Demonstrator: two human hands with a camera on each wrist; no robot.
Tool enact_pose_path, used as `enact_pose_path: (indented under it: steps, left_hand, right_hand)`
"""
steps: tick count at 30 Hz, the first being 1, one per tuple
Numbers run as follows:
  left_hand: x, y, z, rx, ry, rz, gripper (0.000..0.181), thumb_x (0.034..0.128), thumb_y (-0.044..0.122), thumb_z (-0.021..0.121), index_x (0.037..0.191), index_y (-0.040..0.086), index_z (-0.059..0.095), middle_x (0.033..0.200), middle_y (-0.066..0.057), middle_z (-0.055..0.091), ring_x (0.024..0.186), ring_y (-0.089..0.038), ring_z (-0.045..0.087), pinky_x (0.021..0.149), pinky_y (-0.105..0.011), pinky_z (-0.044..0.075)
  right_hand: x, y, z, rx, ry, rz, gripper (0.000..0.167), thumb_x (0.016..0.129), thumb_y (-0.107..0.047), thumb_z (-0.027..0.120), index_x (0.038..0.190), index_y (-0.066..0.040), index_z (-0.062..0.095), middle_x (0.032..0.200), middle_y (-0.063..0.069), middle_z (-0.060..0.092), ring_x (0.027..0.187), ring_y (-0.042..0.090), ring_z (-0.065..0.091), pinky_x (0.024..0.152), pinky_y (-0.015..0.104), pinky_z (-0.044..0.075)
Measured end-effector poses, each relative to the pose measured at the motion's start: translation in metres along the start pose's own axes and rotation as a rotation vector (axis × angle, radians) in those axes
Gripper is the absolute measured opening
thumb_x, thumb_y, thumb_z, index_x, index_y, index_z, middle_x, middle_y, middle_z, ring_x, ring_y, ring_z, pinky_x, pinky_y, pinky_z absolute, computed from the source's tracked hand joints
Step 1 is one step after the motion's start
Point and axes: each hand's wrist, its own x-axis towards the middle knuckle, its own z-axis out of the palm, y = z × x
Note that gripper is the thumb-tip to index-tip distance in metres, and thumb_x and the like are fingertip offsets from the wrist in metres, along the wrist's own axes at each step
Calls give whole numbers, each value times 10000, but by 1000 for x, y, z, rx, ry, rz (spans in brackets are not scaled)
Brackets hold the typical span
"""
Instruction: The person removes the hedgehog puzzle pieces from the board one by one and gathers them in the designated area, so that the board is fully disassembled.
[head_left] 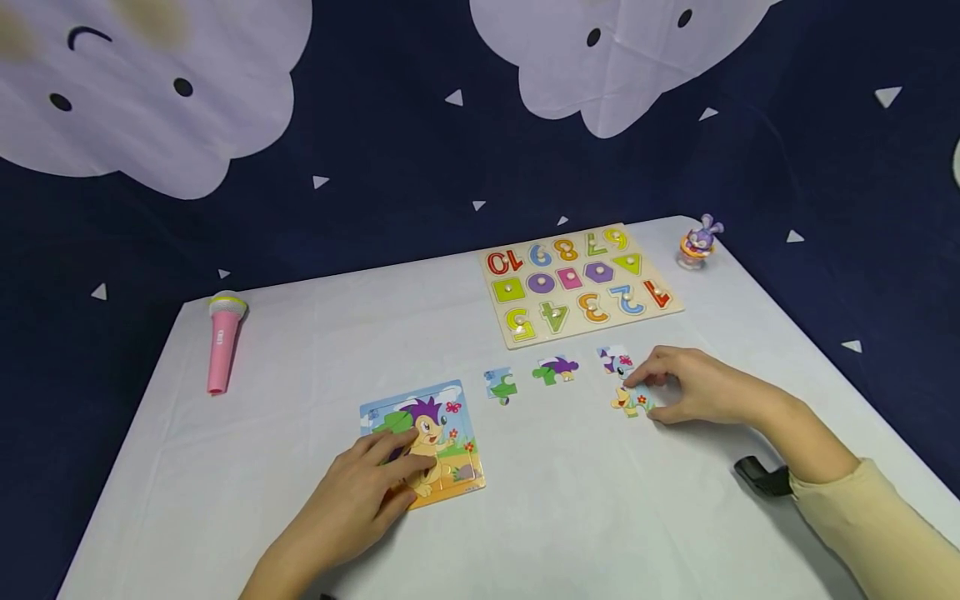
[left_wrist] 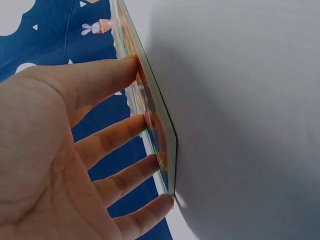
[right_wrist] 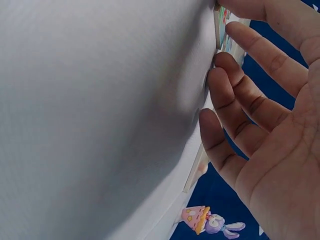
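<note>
My left hand [head_left: 367, 483] lies over the hedgehog puzzle board [head_left: 457, 433], its spread fingertips resting on the picture. In the left wrist view, the thumb and fingers touch the board's face [left_wrist: 150, 100] near its edge. On the right, my right hand [head_left: 697, 387] has its thumb and index finger at the sides of a jigsaw piece [head_left: 628, 404] with a red flower, pinching it at the table. Just above lies a jigsaw piece [head_left: 609, 354] with purple and a pink butterfly, partly behind the fingers. A green jigsaw piece [head_left: 498, 382] and a purple-and-green one [head_left: 555, 369] lie farther left.
A wooden number-and-shape peg board [head_left: 551, 260] lies behind the loose pieces. A pink toy microphone [head_left: 222, 342] is at the far left, and a purple rabbit figure [head_left: 699, 240] stands at the back right corner. A black object [head_left: 761, 477] sits by the right wrist.
</note>
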Motion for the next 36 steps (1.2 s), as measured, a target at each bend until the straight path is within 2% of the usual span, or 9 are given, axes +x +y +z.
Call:
enact_pose_path:
  steps: [13, 18, 21, 25, 30, 36]
  left_hand:
    - [-3, 3, -2, 10, 19, -5, 381, 915, 221, 863, 1266, 339, 776, 1496, -1, 660, 1365, -342, 624, 980, -634, 588]
    - [-5, 1, -5, 4, 62, 8, 384, 888, 206, 889, 1242, 308, 781, 1442, -15, 692, 1338, -323, 646, 958, -601, 598]
    - [-7, -2, -8, 11, 86, 5, 374, 878, 206, 901, 1226, 282, 788, 1405, -28, 708, 1312, -302, 668, 956, -569, 607]
    - [-11, -6, -12, 27, 85, -18, 350, 887, 227, 899, 1219, 274, 801, 1386, -37, 713, 1296, -286, 676, 973, -554, 611]
    - [-18, -11, -13, 37, 71, -18, 385, 876, 207, 906, 1239, 280, 800, 1398, -60, 705, 1296, -301, 674, 988, -559, 611]
    - [-28, -11, -15, 27, 15, -52, 446, 859, 174, 918, 1268, 304, 796, 1461, -79, 677, 1333, -336, 659, 1054, -558, 593]
  right_hand:
    - [3, -5, -2, -42, 6, -9, 379, 788, -224, 954, 1135, -221, 802, 947, -122, 652, 895, 69, 578, 815, 291, 532]
    - [6, -10, -9, -47, 17, -19, 370, 804, -285, 957, 1132, -205, 804, 967, -126, 694, 906, 77, 612, 831, 298, 562]
    - [12, -16, -13, -49, 40, -44, 344, 821, -262, 946, 1122, -176, 805, 980, -110, 719, 910, 93, 637, 831, 308, 580]
    - [22, -30, -15, -45, 56, -82, 292, 855, -199, 914, 1123, -149, 809, 976, -69, 739, 908, 136, 664, 829, 332, 593]
    - [42, -54, -10, -41, 43, -141, 246, 911, -204, 868, 1138, -138, 802, 954, -59, 733, 887, 152, 658, 811, 345, 591]
    - [71, -92, 5, -35, -5, -168, 264, 939, -222, 840, 1184, -133, 794, 1014, -23, 775, 919, 172, 690, 856, 403, 619]
